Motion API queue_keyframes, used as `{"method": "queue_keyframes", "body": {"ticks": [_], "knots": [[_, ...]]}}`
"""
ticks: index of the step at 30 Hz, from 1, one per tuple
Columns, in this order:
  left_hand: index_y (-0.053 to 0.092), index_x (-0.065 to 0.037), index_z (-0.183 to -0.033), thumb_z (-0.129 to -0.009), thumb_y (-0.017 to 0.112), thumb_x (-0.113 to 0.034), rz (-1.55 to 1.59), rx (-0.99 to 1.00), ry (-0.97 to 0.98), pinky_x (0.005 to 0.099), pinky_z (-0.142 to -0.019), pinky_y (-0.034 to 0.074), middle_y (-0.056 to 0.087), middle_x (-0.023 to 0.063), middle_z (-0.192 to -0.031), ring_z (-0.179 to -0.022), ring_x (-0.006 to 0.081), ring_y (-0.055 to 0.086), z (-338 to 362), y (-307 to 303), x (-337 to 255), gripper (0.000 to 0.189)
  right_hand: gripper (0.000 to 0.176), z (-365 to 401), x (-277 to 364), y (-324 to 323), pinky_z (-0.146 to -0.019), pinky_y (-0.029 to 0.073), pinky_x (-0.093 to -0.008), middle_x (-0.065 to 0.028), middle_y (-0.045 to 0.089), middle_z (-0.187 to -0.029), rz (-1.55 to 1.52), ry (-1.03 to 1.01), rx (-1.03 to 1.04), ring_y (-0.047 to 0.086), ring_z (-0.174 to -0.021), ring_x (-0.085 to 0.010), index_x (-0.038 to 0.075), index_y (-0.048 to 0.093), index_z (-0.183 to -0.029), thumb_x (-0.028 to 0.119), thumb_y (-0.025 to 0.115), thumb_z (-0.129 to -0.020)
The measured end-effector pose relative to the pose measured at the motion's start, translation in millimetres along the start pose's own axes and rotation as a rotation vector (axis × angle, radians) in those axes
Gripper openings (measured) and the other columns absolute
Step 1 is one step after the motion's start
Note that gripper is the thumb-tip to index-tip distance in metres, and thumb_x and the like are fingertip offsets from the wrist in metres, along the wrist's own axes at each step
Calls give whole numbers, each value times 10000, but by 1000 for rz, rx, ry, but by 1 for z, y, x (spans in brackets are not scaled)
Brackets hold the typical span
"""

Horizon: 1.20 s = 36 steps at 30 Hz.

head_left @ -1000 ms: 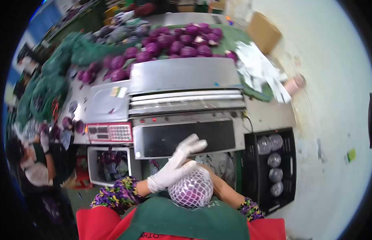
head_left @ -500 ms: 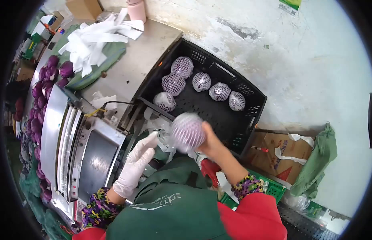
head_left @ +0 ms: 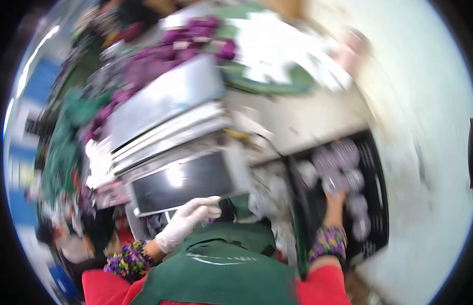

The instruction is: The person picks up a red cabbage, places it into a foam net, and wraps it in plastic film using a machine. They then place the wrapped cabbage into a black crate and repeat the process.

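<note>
My right hand point(head_left: 337, 195), bare and blurred, reaches down into the black plastic crate point(head_left: 383, 203). It is on a net-wrapped purple cabbage point(head_left: 334, 182), its fingers largely hidden by the ball and smeared by motion. Several other net-wrapped cabbages point(head_left: 343, 153) lie close by in the crate. My left hand point(head_left: 188, 222), in a white glove, holds nothing. Its fingers stretch out to the right in front of the green apron, near the front edge of the wrapping machine's dark plate point(head_left: 183, 183).
Behind the machine, unwrapped purple cabbages point(head_left: 160, 53) are heaped on the left. White net sleeves point(head_left: 269, 46) lie on green cloth on the metal table point(head_left: 318, 119). A pink bottle point(head_left: 352, 48) stands near the wall. Clear plastic point(head_left: 267, 198) hangs between machine and crate.
The view has swung left toward the machine and is blurred. My right hand has carried the net-wrapped cabbage from in front of my body into the crate. My gloved left hand remains near the apron.
</note>
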<state>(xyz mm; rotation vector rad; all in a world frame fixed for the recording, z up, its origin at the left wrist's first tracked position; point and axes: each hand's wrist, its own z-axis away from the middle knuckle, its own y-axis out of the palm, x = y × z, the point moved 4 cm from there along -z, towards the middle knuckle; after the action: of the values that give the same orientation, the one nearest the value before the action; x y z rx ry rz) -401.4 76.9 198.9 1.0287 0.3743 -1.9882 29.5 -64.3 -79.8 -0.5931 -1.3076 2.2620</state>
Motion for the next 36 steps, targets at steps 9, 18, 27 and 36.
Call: {"method": "queue_keyframes", "body": {"ticks": [9,18,27,36], "knots": [[515,8,-1254,-910,593,-103,-112,-920,644,275,-913,444,619,52,-1099,-1020,116,560,37,-345,-31,369,339,17,-84,13,-792,487,-433,-168,622,-1099,-684,807,-612,595,-1000,-294,5,579,-1148,201,502,-884],[199,-253,-1467,-580,800,-519,-1013,-945,-57,499,-1007,389,318,221,-1432,-1257,457,393,-109,-590,-76,1104,406,-10,0,-147,-947,411,-366,-209,547,-1175,-870,197,-918,531,-1070,-308,-76,509,-1186,163,522,-858],[510,-9,-1263,-669,770,-262,-845,-800,669,374,-988,418,564,178,-1231,-1146,289,550,-93,-613,-90,696,330,16,201,-311,-954,405,-341,-134,573,-1183,-782,0,-662,546,-1093,-251,22,552,-1185,55,500,-861],[396,-61,-1374,-623,681,42,-825,-967,539,350,-1097,289,440,139,-1352,-1283,280,399,17,-491,-57,811,198,-134,278,-344,-771,490,-407,-151,618,-1001,-478,-385,-703,606,-887,-313,90,632,-1016,85,542,-840]]}}
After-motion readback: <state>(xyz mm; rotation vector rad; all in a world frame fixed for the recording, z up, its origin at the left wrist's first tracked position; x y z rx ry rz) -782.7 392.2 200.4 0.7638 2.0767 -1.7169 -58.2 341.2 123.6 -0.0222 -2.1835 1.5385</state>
